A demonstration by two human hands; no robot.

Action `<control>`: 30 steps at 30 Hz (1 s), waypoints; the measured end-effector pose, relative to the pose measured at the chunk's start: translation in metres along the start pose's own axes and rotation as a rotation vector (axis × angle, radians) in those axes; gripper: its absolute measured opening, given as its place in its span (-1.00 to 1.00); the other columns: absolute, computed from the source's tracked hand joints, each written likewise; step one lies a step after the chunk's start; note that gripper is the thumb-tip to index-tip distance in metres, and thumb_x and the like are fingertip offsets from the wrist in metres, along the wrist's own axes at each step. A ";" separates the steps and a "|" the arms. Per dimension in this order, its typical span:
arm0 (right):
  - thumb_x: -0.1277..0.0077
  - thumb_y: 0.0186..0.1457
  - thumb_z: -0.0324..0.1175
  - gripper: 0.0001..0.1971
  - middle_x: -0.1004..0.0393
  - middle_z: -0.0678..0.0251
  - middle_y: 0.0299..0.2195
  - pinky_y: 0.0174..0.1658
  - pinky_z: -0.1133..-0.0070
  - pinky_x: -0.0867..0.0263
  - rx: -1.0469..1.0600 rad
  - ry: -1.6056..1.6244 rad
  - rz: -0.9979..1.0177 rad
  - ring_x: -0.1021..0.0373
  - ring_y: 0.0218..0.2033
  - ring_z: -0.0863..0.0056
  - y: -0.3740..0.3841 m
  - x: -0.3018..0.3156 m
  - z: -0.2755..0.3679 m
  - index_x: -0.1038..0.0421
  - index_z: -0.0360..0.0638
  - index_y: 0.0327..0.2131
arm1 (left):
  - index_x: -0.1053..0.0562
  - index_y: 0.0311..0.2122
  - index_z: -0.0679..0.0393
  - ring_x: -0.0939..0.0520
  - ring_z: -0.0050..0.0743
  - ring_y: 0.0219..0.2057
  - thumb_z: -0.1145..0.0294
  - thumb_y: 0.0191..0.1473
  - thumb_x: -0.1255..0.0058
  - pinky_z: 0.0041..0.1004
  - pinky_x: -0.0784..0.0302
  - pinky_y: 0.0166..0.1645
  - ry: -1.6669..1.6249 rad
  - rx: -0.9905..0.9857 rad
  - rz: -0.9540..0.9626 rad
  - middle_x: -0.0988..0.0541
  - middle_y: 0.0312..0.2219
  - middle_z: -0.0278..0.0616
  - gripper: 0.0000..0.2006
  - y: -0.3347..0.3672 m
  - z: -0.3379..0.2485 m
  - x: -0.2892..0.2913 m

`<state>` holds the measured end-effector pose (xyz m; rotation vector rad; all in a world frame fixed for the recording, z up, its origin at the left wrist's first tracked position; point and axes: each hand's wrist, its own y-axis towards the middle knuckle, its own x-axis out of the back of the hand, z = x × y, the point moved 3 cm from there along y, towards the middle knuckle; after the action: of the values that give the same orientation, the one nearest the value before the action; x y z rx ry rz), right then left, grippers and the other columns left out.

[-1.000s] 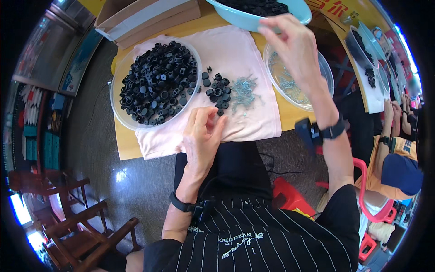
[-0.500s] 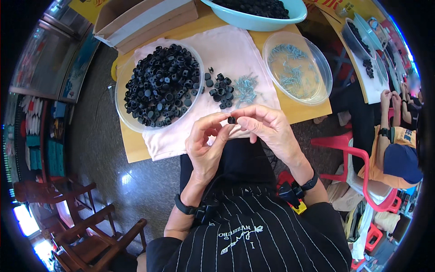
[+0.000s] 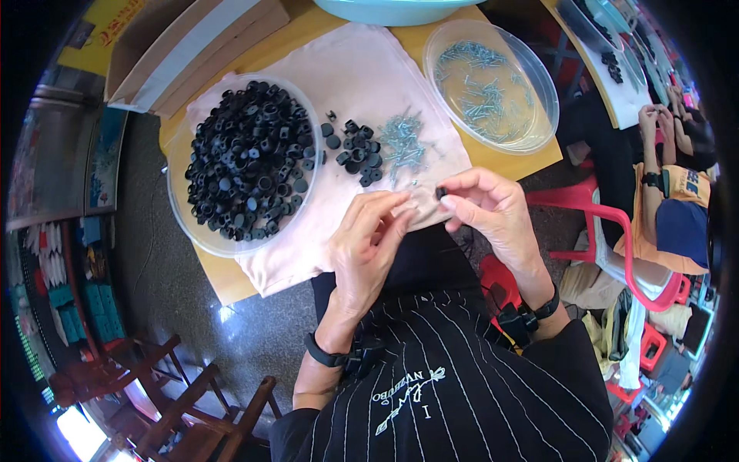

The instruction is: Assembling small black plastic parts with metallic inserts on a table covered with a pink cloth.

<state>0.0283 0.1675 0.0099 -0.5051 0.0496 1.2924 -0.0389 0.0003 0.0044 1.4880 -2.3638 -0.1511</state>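
Note:
My right hand [image 3: 496, 215] pinches a small black plastic part [image 3: 441, 192] between thumb and fingertips, over the near edge of the pale pink cloth [image 3: 350, 69]. To its left, my left hand [image 3: 362, 250] has thumb and forefinger drawn together; whatever lies between them is too small to make out. A gap separates the two hands. Beyond them, on the cloth, lie a small heap of black plastic parts [image 3: 359, 150] and a loose pile of silvery screws [image 3: 403, 140]. A clear round tub [image 3: 177, 204] at left is heaped with similar black parts [image 3: 246, 165].
Another clear round tub [image 3: 551, 115], holding screws [image 3: 483, 104], stands at the table's right. A cardboard box [image 3: 192, 58] and a light-blue basin [image 3: 392, 11] sit at the far side. Right of me are a red plastic chair [image 3: 566, 198] and another person's hands [image 3: 654, 123].
My hands have parted: the right moved right with the black part, while the left stays pinched on the left side. The head view has shifted and turned a little.

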 end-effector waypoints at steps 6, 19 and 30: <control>-0.10 -0.01 -0.58 -0.81 -0.50 0.34 -0.37 -0.33 0.73 -0.38 0.282 -0.537 -0.221 -0.43 -0.38 0.71 -0.002 0.012 0.005 -0.47 -0.31 -0.25 | -0.50 -0.23 0.25 -0.48 -0.51 -0.58 0.59 -0.03 -0.13 -0.57 -0.40 -0.47 0.119 0.178 0.057 -0.49 -0.51 -0.18 -0.80 0.015 0.009 -0.017; -0.06 0.08 -0.53 -0.78 -0.48 0.33 -0.34 -0.34 0.72 -0.40 0.165 -0.197 -0.062 -0.43 -0.39 0.68 -0.002 0.022 -0.003 -0.43 -0.33 -0.16 | -0.49 -0.29 0.28 -0.53 -0.58 -0.43 0.68 -0.04 -0.11 -0.62 -0.46 -0.36 0.010 -0.043 -0.052 -0.52 -0.29 -0.12 -0.84 0.011 -0.003 -0.013; 0.03 0.18 -0.41 -0.74 -0.49 0.31 -0.30 -0.37 0.70 -0.40 -0.048 0.418 0.144 -0.42 -0.31 0.65 -0.005 0.014 -0.017 -0.39 -0.30 -0.08 | -0.44 -0.15 0.36 -0.60 -0.53 -0.25 0.61 0.11 0.01 -0.59 -0.53 -0.14 -0.461 0.320 0.153 -0.55 -0.29 -0.15 -0.82 0.005 -0.015 -0.018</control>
<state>0.0411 0.1728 -0.0082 -0.8184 0.4110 1.3120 -0.0308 0.0198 0.0158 1.5291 -2.9789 -0.0874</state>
